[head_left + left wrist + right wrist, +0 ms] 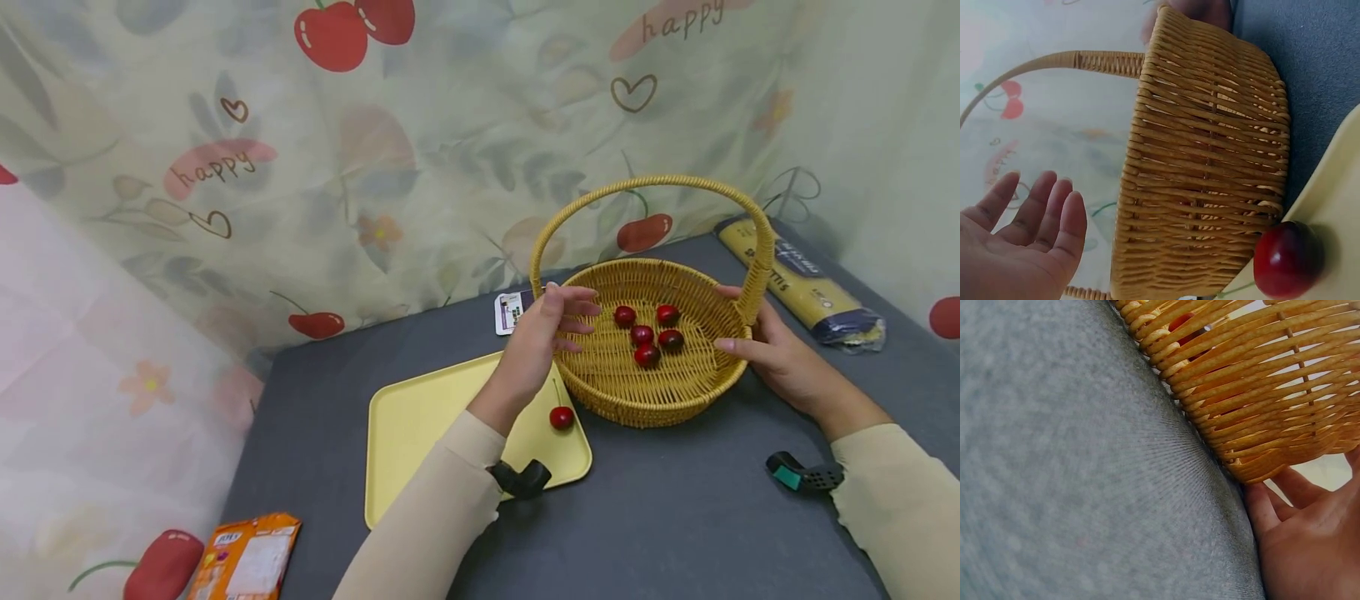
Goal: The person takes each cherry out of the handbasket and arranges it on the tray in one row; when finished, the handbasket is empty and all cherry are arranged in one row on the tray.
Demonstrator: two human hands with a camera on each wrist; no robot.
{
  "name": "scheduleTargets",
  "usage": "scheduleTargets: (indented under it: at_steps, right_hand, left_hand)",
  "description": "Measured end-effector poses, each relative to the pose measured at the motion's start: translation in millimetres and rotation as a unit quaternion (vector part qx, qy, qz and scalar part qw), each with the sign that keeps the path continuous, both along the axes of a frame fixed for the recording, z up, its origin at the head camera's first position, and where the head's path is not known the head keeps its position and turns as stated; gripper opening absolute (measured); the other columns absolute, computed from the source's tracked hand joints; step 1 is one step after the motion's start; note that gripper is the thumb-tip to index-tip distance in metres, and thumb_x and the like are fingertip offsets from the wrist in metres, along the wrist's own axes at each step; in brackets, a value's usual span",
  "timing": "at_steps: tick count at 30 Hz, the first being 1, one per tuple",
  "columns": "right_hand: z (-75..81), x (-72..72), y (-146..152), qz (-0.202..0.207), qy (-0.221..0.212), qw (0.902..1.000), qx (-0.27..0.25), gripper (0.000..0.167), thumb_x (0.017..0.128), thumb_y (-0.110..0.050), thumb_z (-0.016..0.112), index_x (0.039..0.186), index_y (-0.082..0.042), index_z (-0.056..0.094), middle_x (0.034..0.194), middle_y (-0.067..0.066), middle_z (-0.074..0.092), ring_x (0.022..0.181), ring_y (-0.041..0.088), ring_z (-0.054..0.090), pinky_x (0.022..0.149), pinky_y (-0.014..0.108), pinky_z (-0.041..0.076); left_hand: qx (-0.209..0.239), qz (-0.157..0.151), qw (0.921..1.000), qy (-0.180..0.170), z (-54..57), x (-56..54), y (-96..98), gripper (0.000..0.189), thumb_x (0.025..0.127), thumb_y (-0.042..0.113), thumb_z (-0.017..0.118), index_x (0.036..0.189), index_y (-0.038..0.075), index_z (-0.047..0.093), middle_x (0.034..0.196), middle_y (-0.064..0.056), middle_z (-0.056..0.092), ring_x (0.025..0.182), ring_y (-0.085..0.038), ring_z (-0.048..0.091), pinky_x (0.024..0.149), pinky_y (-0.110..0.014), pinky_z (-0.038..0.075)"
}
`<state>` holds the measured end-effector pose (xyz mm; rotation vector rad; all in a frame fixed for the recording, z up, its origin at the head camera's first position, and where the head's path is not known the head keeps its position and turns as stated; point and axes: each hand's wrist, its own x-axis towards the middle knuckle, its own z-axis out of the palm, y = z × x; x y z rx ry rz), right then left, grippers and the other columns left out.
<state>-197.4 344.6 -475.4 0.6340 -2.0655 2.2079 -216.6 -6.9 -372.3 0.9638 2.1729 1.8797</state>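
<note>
A round yellow wicker basket (637, 410) with a tall arched handle stands on the table, holding several dark red cherries (642, 335). My right hand (787, 358) grips its right side near the handle's foot, thumb over the rim; in the right wrist view fingers (1263, 509) touch the wicker. My left hand (536, 342) hovers by the left rim with nothing in it, fingers loosely bent in the left wrist view. Just below it, one stemmed cherry (561, 417) lies at the right edge of a pale yellow tray (412, 425), close beside the basket.
Behind the basket to the right lies a long yellow and navy packet (806, 283). A small white card (510, 312) sits at the back edge, partly behind my left hand. An orange packet (251, 554) is at the front left. Printed cloth hangs behind the table.
</note>
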Motion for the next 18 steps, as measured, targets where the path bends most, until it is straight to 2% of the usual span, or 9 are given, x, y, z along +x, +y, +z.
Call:
scheduleTargets:
  at_steps: [7,14,18]
  right_hand:
    - [-0.9,-0.5,3.0,0.002,0.004,1.0,-0.001,0.069,0.106,0.014,0.05,0.166,-0.014,0.031,0.154,0.01,0.042,0.134,0.015,0.052,0.097,0.021,0.051]
    - [-2.2,0.2,3.1,0.001,0.009,1.0,0.003,0.069,0.106,0.014,0.051,0.167,-0.013,0.031,0.155,0.011,0.041,0.134,0.017,0.051,0.096,0.021,0.051]
    - [-0.9,-0.3,0.8,-0.007,0.0,0.9999,0.012,0.07,0.106,0.012,0.053,0.167,-0.015,0.031,0.156,0.012,0.038,0.135,0.017,0.05,0.096,0.022,0.051]
  left_hand:
    - [-0.023,-0.012,0.9991,-0.035,1.3,-14.5,23.8,0.079,0.114,0.067,0.019,0.151,0.01,0.059,0.137,-0.012,0.068,0.114,-0.025,0.07,0.092,-0.043,0.059]
    - [-0.047,-0.012,0.9976,-0.051,-5.6,-25.6,44.1,0.077,0.116,0.064,0.021,0.153,0.007,0.057,0.133,-0.005,0.068,0.111,-0.02,0.072,0.091,-0.038,0.06]
    - [-0.078,-0.004,0.9948,-0.066,-12.5,-30.5,51.0,0.079,0.115,0.065,0.022,0.154,0.006,0.057,0.134,-0.014,0.068,0.109,-0.022,0.072,0.093,-0.043,0.06]
